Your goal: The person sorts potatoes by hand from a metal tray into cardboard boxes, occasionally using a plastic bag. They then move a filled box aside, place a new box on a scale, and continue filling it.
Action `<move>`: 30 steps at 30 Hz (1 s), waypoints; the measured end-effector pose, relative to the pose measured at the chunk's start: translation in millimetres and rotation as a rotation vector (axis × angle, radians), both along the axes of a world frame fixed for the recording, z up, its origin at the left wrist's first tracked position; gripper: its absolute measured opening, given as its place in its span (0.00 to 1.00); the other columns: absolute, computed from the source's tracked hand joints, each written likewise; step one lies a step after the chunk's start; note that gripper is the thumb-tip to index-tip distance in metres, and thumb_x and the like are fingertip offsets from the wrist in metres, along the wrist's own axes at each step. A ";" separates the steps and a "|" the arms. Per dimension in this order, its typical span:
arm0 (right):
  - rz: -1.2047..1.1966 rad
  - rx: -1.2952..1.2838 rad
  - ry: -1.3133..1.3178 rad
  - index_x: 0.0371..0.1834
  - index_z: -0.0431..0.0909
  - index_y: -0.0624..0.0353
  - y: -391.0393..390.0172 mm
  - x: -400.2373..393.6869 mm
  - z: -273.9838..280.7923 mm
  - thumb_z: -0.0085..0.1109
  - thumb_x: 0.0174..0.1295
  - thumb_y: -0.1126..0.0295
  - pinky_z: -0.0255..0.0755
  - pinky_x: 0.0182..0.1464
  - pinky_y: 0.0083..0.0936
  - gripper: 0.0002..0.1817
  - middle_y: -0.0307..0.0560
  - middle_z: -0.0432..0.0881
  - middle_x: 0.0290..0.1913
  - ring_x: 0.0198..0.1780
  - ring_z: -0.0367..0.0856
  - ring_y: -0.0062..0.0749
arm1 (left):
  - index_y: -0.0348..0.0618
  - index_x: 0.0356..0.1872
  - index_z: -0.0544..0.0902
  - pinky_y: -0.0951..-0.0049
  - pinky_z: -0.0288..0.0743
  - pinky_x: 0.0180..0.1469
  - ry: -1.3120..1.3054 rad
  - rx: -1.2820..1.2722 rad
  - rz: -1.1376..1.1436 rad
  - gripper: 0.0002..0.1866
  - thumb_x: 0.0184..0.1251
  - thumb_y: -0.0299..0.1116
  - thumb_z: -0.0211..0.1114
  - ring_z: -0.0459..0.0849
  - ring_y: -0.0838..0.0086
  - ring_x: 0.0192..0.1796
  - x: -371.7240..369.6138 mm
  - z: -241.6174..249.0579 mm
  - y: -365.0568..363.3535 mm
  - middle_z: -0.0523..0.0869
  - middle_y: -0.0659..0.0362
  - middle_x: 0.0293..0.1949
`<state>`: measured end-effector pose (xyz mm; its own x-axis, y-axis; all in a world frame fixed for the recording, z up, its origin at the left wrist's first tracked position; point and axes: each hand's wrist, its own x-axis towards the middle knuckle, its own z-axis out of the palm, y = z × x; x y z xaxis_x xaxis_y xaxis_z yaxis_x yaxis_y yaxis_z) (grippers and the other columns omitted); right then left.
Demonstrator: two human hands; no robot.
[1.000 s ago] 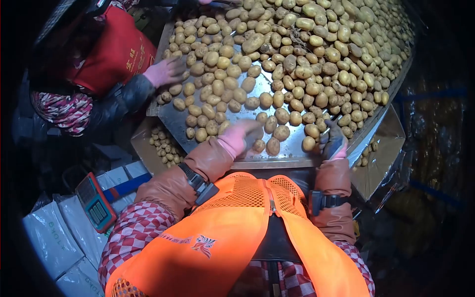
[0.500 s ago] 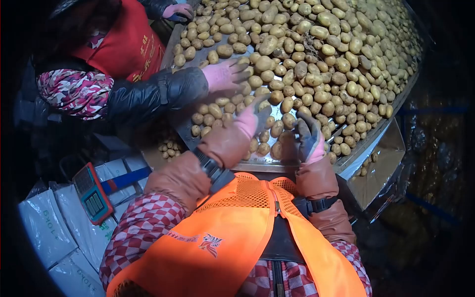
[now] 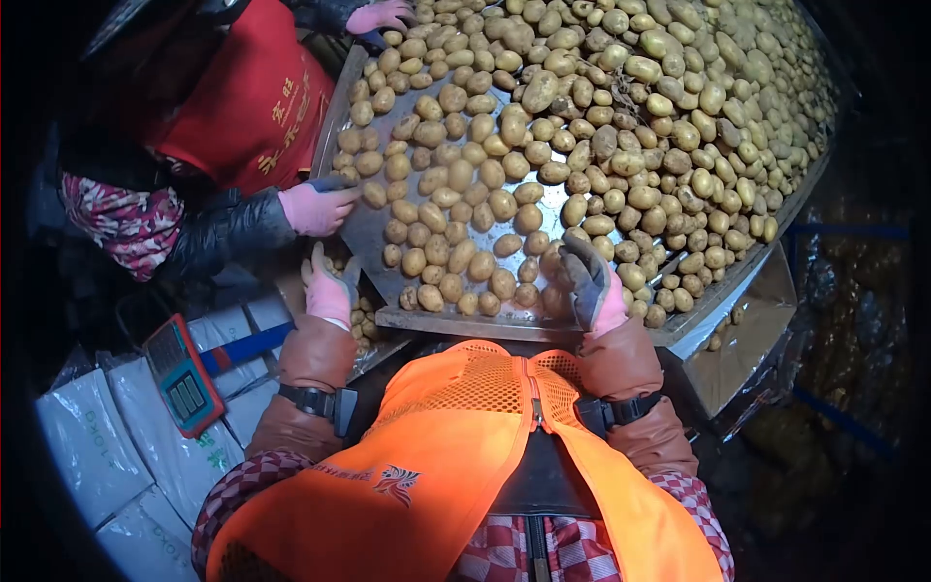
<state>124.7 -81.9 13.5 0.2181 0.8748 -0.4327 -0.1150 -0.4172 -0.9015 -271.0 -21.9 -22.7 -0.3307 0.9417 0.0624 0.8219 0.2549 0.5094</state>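
Potatoes [image 3: 669, 136] are heaped over a metal sorting table [image 3: 446, 323], with a looser spread of them near me. My left hand [image 3: 328, 289], in a pink and grey glove, is at the table's left front corner, above potatoes [image 3: 364, 325] lying lower down. Its thumb and fingers are apart, and no potato shows in it. My right hand [image 3: 593, 281], gloved the same way, rests by the table's front edge with fingers stretched out. Beside its fingers are blurred potatoes [image 3: 553, 294]; the palm side is partly hidden.
At the left stands a co-worker in a red apron [image 3: 257, 97], one pink-gloved hand [image 3: 318, 207] at the table's left edge. A scale display [image 3: 182, 373] stands over white packages [image 3: 92, 432]. An open carton [image 3: 742, 339] sits below the table's right corner.
My left hand has moved from the potatoes to the left corner of the table. Several potatoes have shifted left. The co-worker's hand has drawn back to the edge. My right hand stays near its place.
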 end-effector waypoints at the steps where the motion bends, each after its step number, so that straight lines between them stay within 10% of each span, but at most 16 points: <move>1: -0.029 0.018 -0.018 0.66 0.73 0.63 -1.7 2.2 -4.1 0.59 0.71 0.68 0.75 0.56 0.25 0.22 0.48 0.83 0.55 0.55 0.80 0.28 | 0.51 0.65 0.75 0.59 0.77 0.56 0.564 0.116 -0.123 0.31 0.58 0.35 0.73 0.81 0.47 0.52 9.0 9.5 1.4 0.81 0.47 0.55; 4: -0.038 -0.038 -0.020 0.66 0.73 0.64 2.6 0.2 3.1 0.60 0.71 0.68 0.75 0.55 0.24 0.23 0.48 0.83 0.56 0.54 0.80 0.27 | 0.44 0.58 0.81 0.57 0.74 0.63 -0.125 0.240 -0.657 0.25 0.56 0.28 0.69 0.82 0.53 0.58 76.9 -7.4 37.2 0.83 0.45 0.56; 8: 0.023 -0.044 -0.088 0.64 0.75 0.66 11.1 0.6 10.8 0.57 0.71 0.69 0.74 0.58 0.24 0.21 0.49 0.82 0.58 0.56 0.80 0.29 | 0.44 0.67 0.72 0.62 0.75 0.63 -0.131 -0.183 -1.140 0.32 0.56 0.20 0.63 0.80 0.50 0.60 234.2 71.3 91.8 0.76 0.43 0.63; 11: -0.041 -0.031 0.072 0.65 0.72 0.68 12.6 8.7 1.5 0.56 0.72 0.68 0.73 0.61 0.25 0.22 0.50 0.81 0.58 0.58 0.80 0.31 | 0.40 0.70 0.64 0.61 0.76 0.61 0.242 -0.400 -1.144 0.43 0.49 0.20 0.71 0.80 0.50 0.60 292.3 97.6 110.2 0.76 0.43 0.61; 14: -0.105 0.022 0.209 0.66 0.72 0.64 11.8 26.1 -16.1 0.60 0.70 0.66 0.76 0.43 0.21 0.24 0.45 0.83 0.53 0.45 0.81 0.25 | 0.41 0.69 0.66 0.59 0.77 0.60 0.126 -0.202 -1.139 0.43 0.48 0.25 0.75 0.82 0.50 0.57 289.7 83.9 107.0 0.78 0.43 0.58; 18: -0.390 0.098 0.973 0.75 0.60 0.50 12.7 32.3 -2.1 0.60 0.70 0.60 0.74 0.44 0.26 0.33 0.45 0.76 0.60 0.51 0.78 0.29 | 0.45 0.67 0.71 0.57 0.77 0.58 -0.009 -0.096 -1.193 0.36 0.58 0.43 0.73 0.84 0.50 0.53 292.1 66.9 83.2 0.80 0.42 0.57; 19: -0.376 0.099 0.863 0.74 0.63 0.49 14.2 34.3 1.2 0.59 0.69 0.61 0.73 0.44 0.26 0.31 0.45 0.76 0.59 0.52 0.77 0.29 | 0.56 0.65 0.76 0.51 0.74 0.60 -0.029 -0.106 -1.134 0.33 0.61 0.60 0.64 0.80 0.53 0.59 290.2 54.9 98.1 0.79 0.46 0.58; 24: -0.392 -0.069 0.788 0.65 0.72 0.54 10.4 52.6 -12.5 0.57 0.69 0.62 0.71 0.35 0.19 0.22 0.44 0.78 0.50 0.45 0.78 0.29 | 0.58 0.69 0.73 0.50 0.67 0.65 0.301 0.179 -0.390 0.36 0.62 0.62 0.62 0.69 0.53 0.69 313.3 -11.2 158.7 0.73 0.47 0.65; 27: -0.408 -0.031 0.830 0.63 0.73 0.55 7.1 59.4 -15.1 0.57 0.69 0.62 0.69 0.30 0.17 0.21 0.42 0.77 0.46 0.41 0.77 0.29 | 0.58 0.54 0.85 0.55 0.73 0.57 0.211 0.030 -0.933 0.21 0.58 0.45 0.68 0.77 0.56 0.59 348.2 28.3 129.4 0.75 0.48 0.61; 30: -0.403 0.023 0.865 0.63 0.72 0.54 -1.7 74.6 -23.6 0.58 0.69 0.63 0.70 0.29 0.17 0.21 0.41 0.77 0.45 0.40 0.77 0.29 | 0.59 0.61 0.79 0.40 0.50 0.76 0.216 0.010 -1.219 0.25 0.59 0.36 0.65 0.62 0.47 0.74 351.2 6.0 58.6 0.66 0.48 0.72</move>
